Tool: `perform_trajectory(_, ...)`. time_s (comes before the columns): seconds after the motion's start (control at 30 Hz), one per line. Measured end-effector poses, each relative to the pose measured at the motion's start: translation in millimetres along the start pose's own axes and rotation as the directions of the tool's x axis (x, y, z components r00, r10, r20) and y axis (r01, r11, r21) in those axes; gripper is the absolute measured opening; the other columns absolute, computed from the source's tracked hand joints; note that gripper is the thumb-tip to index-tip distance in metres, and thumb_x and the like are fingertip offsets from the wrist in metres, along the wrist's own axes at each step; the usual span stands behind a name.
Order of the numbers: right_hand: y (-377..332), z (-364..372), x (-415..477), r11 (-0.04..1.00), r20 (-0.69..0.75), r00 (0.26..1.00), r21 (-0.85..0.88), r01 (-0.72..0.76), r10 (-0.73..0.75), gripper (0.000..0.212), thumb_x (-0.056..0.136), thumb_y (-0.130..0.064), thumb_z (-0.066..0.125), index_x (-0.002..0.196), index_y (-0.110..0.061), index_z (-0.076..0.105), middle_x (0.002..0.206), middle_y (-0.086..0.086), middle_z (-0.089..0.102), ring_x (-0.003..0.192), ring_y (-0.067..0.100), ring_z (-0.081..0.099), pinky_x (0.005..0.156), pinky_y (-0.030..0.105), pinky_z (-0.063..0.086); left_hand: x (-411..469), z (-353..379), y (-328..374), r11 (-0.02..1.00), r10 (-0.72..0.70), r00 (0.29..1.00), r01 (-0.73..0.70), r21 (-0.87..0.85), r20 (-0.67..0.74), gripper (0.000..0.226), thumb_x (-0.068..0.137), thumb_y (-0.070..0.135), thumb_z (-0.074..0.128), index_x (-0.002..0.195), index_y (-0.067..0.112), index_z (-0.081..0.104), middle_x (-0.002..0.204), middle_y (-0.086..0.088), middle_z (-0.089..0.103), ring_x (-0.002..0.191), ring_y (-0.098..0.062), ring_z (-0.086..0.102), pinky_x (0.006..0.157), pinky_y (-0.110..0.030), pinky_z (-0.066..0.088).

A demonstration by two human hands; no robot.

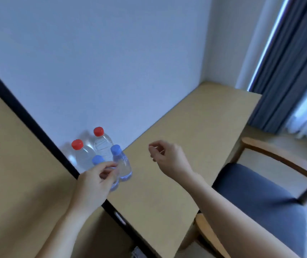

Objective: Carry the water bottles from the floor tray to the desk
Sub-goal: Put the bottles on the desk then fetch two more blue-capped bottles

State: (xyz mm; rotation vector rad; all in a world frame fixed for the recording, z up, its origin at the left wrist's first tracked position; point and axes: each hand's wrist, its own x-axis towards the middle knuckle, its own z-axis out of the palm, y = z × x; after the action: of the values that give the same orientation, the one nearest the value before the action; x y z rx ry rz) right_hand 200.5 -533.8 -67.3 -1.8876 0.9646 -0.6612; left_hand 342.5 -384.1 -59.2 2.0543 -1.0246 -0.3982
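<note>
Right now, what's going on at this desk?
A person seems to be gathering water bottles on the desk. Their left grip holds the nearer blue-capped bottle at the desk's left corner, beside the other blue-capped bottle and two red-capped bottles by the wall. The right grip hovers over the desk, fingers loosely curled, holding nothing.

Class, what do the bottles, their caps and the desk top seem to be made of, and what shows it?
Bottles: clear plastic, probably; see-through, glossy, one with ribbed walls. Caps: opaque plastic, likely; red and blue. Desk top: pale tan board, perhaps laminate; flat, even colour, no grain visible.
</note>
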Motion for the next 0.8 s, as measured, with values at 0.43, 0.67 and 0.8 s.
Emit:
perform_trajectory(0.43,19.8,-156.8,-191.2,0.99,-0.632,0.766,0.006,-0.141,0.113,0.009,0.09,-0.028,0.056,0.088,-0.028,0.065,0.071,-0.006,0.066,0.07,0.01,0.063,0.072,0.027,0.055,-63.8,92.7,109.9,0.902,0.406,0.829,-0.296,-0.314,0.385,0.013,0.082,0.024,0.068,0.076,0.036,0.068,0.072,0.014,0.072,0.06,-0.003,0.065,0.065,-0.025,0.054)
perform_trajectory(0.67,28.4,-269.3,-280.9,0.993,-0.819,0.572,-0.02,-0.113,0.049,0.02,0.089,-0.025,0.058,0.074,-0.038,0.058,0.066,-0.003,0.067,0.067,0.016,0.067,0.07,0.035,0.058,-119.1,148.1,228.6,0.748,0.66,0.643,-0.518,-0.415,0.387,0.012,0.084,0.022,0.062,0.085,0.033,0.066,0.07,0.007,0.073,0.068,-0.006,0.067,0.066,-0.024,0.055)
perform_trajectory(0.8,66.1,-341.0,-351.2,0.986,-0.859,0.51,-0.039,-0.164,0.051,0.008,0.09,-0.025,0.056,0.085,-0.027,0.063,0.068,-0.004,0.066,0.065,0.01,0.066,0.067,0.028,0.057,-175.0,216.3,291.6,0.688,0.724,0.562,-0.548,-0.476,0.399,0.01,0.083,0.022,0.064,0.091,0.028,0.068,0.069,0.003,0.072,0.067,-0.012,0.067,0.07,-0.03,0.056)
